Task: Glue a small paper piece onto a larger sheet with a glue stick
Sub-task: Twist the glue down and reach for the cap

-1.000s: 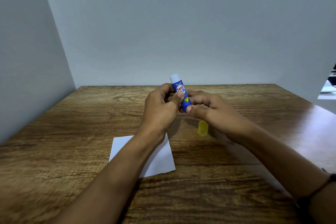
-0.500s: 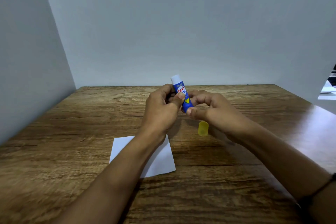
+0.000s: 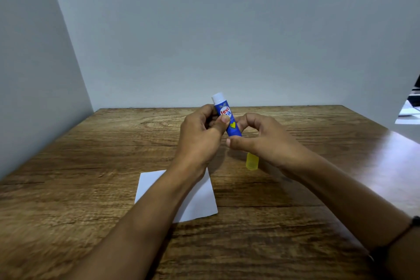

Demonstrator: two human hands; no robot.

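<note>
At the centre of the wooden surface (image 3: pixel 95 188), little has changed over the last second: the glue stick (image 3: pixel 227 118) has only tipped a touch more upright and both hands have kept their places. At eight o'clock from the hands lies the white paper sheet (image 3: pixel 200 200), partly under the left forearm. The left hand (image 3: pixel 200 136) has its grip pinched on the blue barrel, thumb on the label. The right hand (image 3: pixel 261 136) curls its grip round the stick's lower end, probably winding glue up. The yellow cap (image 3: pixel 252 161) lies at five o'clock, so no glue is on paper yet. The label reads "fevi", then "ik" below.
</note>
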